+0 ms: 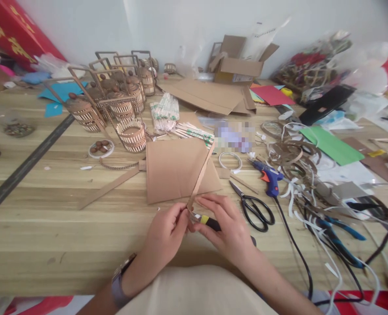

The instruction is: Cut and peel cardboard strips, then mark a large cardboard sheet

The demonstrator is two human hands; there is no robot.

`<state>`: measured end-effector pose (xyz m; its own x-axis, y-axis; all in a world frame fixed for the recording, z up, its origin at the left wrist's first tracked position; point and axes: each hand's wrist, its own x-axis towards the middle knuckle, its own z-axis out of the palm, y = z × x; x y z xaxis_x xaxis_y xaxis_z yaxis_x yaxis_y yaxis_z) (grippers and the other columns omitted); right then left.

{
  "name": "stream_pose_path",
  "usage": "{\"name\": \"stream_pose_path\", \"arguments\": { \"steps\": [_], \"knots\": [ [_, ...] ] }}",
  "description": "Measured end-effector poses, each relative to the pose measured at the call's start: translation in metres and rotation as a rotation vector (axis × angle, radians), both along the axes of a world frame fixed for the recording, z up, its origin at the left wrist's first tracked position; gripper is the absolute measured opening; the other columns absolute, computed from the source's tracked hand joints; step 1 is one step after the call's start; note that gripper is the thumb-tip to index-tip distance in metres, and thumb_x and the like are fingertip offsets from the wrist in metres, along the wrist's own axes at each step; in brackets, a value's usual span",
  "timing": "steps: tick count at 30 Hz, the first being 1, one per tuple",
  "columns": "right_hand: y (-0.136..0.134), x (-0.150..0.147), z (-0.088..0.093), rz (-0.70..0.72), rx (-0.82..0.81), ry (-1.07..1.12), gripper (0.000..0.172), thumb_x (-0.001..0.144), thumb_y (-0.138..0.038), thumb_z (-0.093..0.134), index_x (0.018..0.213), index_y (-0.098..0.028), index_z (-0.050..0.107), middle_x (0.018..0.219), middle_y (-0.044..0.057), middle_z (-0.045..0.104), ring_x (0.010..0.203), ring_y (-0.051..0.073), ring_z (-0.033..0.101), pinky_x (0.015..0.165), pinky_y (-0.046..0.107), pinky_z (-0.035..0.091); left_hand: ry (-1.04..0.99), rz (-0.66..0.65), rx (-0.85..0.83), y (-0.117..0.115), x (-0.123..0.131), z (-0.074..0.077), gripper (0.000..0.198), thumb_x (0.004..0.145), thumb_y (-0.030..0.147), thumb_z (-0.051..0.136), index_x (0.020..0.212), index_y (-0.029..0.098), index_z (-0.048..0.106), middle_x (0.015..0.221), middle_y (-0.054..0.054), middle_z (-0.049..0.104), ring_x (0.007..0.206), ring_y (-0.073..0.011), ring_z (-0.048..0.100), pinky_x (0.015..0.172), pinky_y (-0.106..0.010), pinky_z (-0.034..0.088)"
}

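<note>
My left hand (167, 234) pinches the near end of a long narrow cardboard strip (200, 175) that slants up and away to the right. My right hand (228, 229) is closed on a utility knife (207, 220) with a yellow and black handle, its blade end meeting the strip's near end. Both hands work just above the wooden table (65, 232), in front of a flat sheet of brown cardboard (176, 168). A watch sits on my left wrist.
Black scissors (254, 208) and a blue glue gun (270, 178) lie right of my hands, beside tangled cardboard strips and cables (312, 175). Several small woven lantern-like baskets (115, 103) stand at the back left. An open cardboard box (236, 65) and coloured paper sit behind.
</note>
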<state>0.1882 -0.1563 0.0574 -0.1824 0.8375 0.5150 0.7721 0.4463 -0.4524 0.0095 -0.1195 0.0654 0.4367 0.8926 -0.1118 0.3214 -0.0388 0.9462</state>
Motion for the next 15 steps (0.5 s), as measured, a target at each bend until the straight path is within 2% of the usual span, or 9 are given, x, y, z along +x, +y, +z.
{"name": "stream_pose_path", "arguments": {
  "steps": [6,12,15],
  "knots": [
    [0.008,-0.012,-0.002,0.023,0.018,0.14,0.022,0.096,-0.02,0.056,0.116,-0.022,0.065,0.106,0.009,0.069,0.098,0.02,0.066,0.081,0.035,0.057,0.04,-0.058,0.087,0.0,0.003,-0.002,0.028,0.097,0.033,0.037,0.08,0.021,0.056,0.069,-0.001,0.068,0.063,-0.015,0.063,0.06,-0.024,0.045],
    [0.008,-0.012,-0.005,0.035,0.045,0.165,0.027,0.093,-0.015,0.056,0.115,-0.026,0.069,0.101,0.007,0.071,0.091,0.02,0.066,0.076,0.036,0.057,0.066,-0.024,0.063,0.004,0.006,-0.002,0.025,0.093,0.032,0.041,0.086,0.02,0.061,0.076,-0.002,0.069,0.068,-0.0164,0.063,0.061,-0.024,0.044],
    [0.009,-0.014,-0.008,0.035,0.058,0.183,0.029,0.093,-0.014,0.057,0.116,-0.026,0.069,0.1,0.007,0.071,0.09,0.02,0.065,0.075,0.035,0.056,0.067,-0.02,0.03,0.006,0.007,-0.004,0.026,0.093,0.032,0.04,0.082,0.02,0.06,0.073,-0.002,0.068,0.067,-0.0163,0.063,0.061,-0.024,0.044]
  ]
}}
